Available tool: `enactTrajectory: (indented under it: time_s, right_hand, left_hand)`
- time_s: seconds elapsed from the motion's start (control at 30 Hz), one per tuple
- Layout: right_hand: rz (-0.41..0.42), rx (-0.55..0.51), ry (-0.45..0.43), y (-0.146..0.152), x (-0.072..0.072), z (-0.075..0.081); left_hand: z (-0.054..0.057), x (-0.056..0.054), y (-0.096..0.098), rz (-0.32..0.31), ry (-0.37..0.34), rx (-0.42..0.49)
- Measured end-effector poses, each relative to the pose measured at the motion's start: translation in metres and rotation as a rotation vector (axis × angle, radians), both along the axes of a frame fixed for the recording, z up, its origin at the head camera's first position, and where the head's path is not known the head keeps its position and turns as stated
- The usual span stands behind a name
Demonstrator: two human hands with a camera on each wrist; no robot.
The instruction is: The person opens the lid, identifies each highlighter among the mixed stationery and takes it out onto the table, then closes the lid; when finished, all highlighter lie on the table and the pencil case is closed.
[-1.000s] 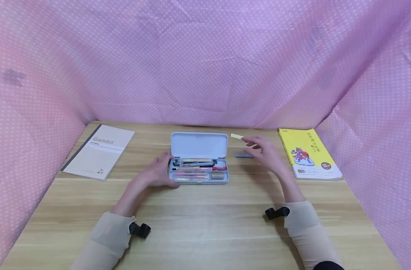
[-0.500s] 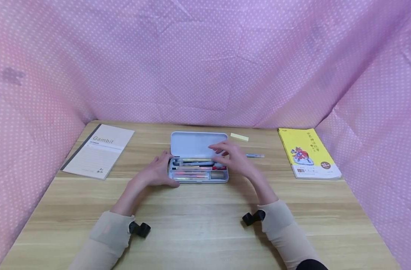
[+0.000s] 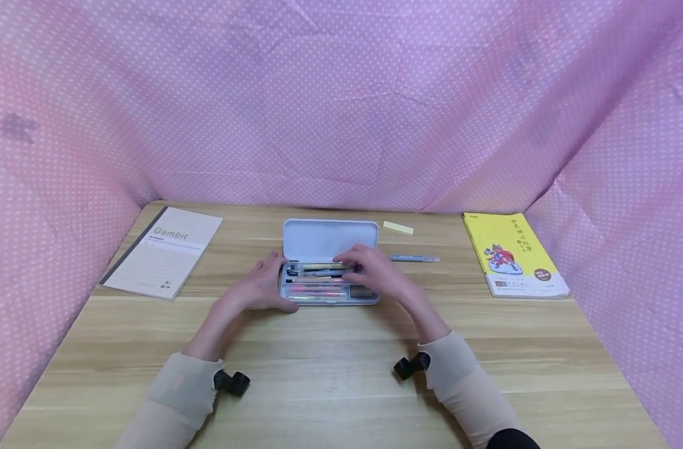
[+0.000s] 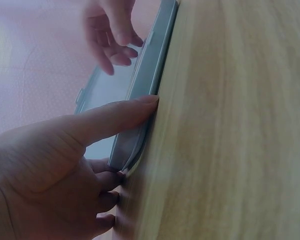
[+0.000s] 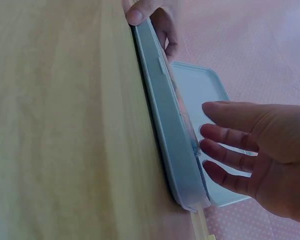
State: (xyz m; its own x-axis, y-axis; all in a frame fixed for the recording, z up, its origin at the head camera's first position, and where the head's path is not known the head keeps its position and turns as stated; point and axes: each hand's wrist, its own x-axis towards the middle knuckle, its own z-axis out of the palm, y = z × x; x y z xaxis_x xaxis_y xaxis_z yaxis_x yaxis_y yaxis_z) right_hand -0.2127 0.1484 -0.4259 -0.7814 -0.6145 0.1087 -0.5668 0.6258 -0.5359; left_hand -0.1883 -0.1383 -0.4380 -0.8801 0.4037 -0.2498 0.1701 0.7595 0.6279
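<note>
A pale blue pencil case (image 3: 330, 240) lies on the table with its lid raised at the back. Several pens (image 3: 316, 280) fill its compartments, and a brownish block (image 3: 361, 291) sits in the front right one. My left hand (image 3: 252, 290) grips the case's left end, the thumb along the front wall and the fingers round the side, also plain in the left wrist view. Over the right part of the case hovers my right hand (image 3: 377, 274), fingers loosely bent; its thumb (image 5: 230, 112) stands apart from the fingertips with nothing between them, and it hides some pens.
Behind the right hand lies a blue pen (image 3: 422, 259) on the table, with a pale yellow strip (image 3: 398, 228) farther back. A Gambit notebook (image 3: 167, 249) is at the left and a yellow book (image 3: 512, 255) at the right. Pink dotted cloth (image 3: 341, 125) surrounds the table.
My right hand has come leftward from beside the yellow strip and blue pen to above the case, its fingers now lower over the pens. The left hand keeps its place.
</note>
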Motion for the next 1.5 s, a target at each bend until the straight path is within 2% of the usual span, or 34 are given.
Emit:
enactTrajectory:
  time_s: [0.13, 0.43, 0.83, 1.5]
  right_hand:
    - [-0.017, 0.09, 0.024, -0.003, 0.001, 0.0]
    - [-0.029, 0.167, 0.051, -0.009, 0.004, -0.002]
    - [-0.028, 0.163, 0.068, -0.011, 0.006, -0.003]
    - [-0.062, 0.173, 0.071, -0.013, 0.01, -0.004]
  left_hand:
    - [-0.004, -0.002, -0.001, -0.008, 0.013, -0.004]
    - [-0.007, -0.004, -0.002, -0.018, 0.018, -0.017]
    - [-0.003, -0.002, -0.002, -0.012, 0.009, -0.014]
    - [-0.006, -0.004, -0.001, -0.022, 0.038, -0.016]
